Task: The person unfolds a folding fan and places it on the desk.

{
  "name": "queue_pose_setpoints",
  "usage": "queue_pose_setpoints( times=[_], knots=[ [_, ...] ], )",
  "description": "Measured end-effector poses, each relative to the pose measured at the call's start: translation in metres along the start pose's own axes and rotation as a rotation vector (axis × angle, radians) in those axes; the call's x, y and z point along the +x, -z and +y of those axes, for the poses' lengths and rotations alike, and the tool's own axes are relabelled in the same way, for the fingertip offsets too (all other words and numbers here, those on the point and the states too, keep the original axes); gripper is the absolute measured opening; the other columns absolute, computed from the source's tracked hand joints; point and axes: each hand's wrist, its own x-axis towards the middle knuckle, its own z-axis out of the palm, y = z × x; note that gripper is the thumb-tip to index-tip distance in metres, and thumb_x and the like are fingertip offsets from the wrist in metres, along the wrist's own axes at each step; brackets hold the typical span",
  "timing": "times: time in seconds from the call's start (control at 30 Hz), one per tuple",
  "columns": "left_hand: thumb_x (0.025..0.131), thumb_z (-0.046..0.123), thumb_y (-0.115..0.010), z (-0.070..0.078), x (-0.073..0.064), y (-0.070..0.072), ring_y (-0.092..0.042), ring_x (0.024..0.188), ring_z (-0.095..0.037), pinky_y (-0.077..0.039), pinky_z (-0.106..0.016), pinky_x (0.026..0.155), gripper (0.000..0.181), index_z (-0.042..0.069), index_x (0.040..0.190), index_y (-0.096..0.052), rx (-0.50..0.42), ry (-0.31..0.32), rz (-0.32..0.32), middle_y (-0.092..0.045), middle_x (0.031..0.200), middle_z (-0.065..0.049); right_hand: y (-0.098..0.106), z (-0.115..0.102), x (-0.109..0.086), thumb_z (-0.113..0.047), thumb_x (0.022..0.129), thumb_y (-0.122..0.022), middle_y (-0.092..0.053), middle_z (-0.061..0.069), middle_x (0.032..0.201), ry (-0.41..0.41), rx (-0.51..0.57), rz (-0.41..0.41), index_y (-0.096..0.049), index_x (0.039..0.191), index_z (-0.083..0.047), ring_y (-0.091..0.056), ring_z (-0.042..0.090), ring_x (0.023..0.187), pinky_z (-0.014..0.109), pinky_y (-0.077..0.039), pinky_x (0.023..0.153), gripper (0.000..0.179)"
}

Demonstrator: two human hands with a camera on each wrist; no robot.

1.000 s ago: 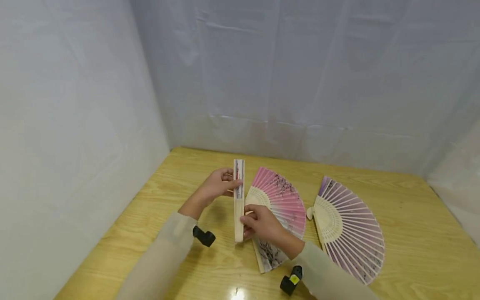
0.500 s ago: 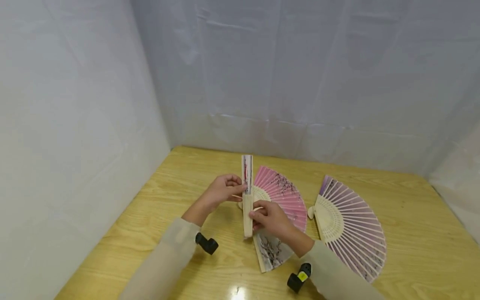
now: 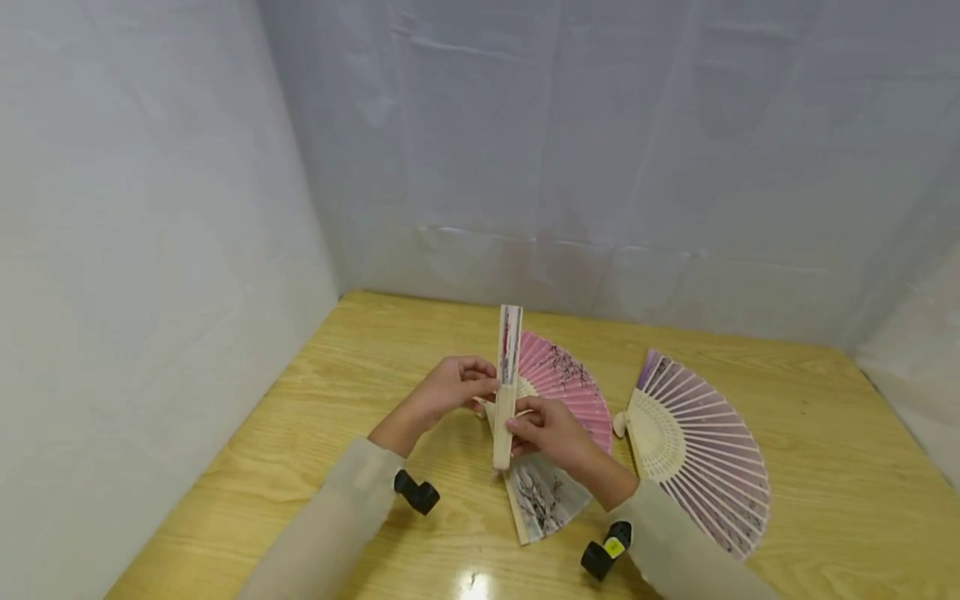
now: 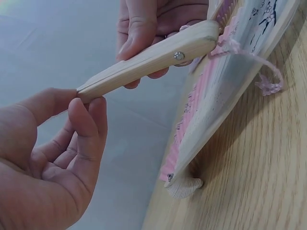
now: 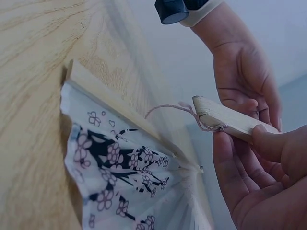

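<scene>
A folded hand fan (image 3: 508, 350) stands upright between both hands, its pale wooden ribs below and printed cloth above. My left hand (image 3: 448, 390) pinches it from the left, around the middle. Lower down, my right hand (image 3: 553, 433) grips the wooden part between thumb and fingers. The left wrist view shows the rivet end of this folded fan (image 4: 192, 45), with a pink cord (image 4: 273, 72) hanging from it. Behind the hands, a spread pink and white fan (image 3: 573, 387) lies on the table, partly covered by them. Dark blossom prints mark its white part (image 5: 110, 158).
To the right lies a spread purple fan (image 3: 716, 450) with a pale pierced base. The wooden table (image 3: 847, 450) meets a white sheet (image 3: 600, 125) at the back and another sheet (image 3: 165, 208) on the left. Each wrist carries a black camera (image 3: 417, 493).
Both hands have moved right, and slightly away from me at the top, with the folded fan, which now overlaps the pink fan. It leans a little more to the right. The spread fans stayed put.
</scene>
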Motion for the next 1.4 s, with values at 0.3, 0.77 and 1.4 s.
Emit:
queue_pose_setpoints(
  times=[0.3, 0.77, 1.4],
  knots=[
    [0.095, 0.010, -0.062, -0.003, -0.001, -0.003, -0.063, 0.082, -0.017, -0.055, -0.049, 0.081, 0.019, -0.002, 0.109, -0.057, 0.037, 0.013, -0.021, -0.061, 0.095, -0.009, 0.000, 0.001, 0.001, -0.003, 0.098, -0.055, -0.070, 0.015, 0.085, 0.011, 0.010, 0.006, -0.052, 0.119, 0.015, -0.065, 0.012, 0.070, 0.032, -0.059, 0.068, 0.028],
    [0.094, 0.010, -0.064, -0.007, 0.001, -0.008, -0.061, 0.076, -0.016, -0.057, -0.043, 0.074, 0.018, -0.003, 0.105, -0.057, -0.005, -0.005, 0.044, -0.061, 0.091, -0.007, -0.001, -0.005, 0.002, -0.001, 0.095, -0.060, -0.069, 0.011, 0.073, 0.014, -0.041, 0.091, -0.056, 0.107, 0.014, -0.064, 0.011, 0.060, 0.039, -0.060, 0.065, 0.020],
    [0.094, 0.007, -0.064, -0.012, 0.007, -0.014, -0.063, 0.077, -0.016, -0.058, -0.036, 0.069, 0.017, -0.003, 0.106, -0.056, -0.035, -0.070, 0.126, -0.063, 0.096, -0.012, -0.001, -0.007, 0.006, -0.001, 0.091, -0.066, -0.069, 0.012, 0.070, 0.001, -0.065, 0.278, -0.062, 0.096, 0.011, -0.062, 0.011, 0.054, 0.040, -0.059, 0.061, 0.013]
  ],
)
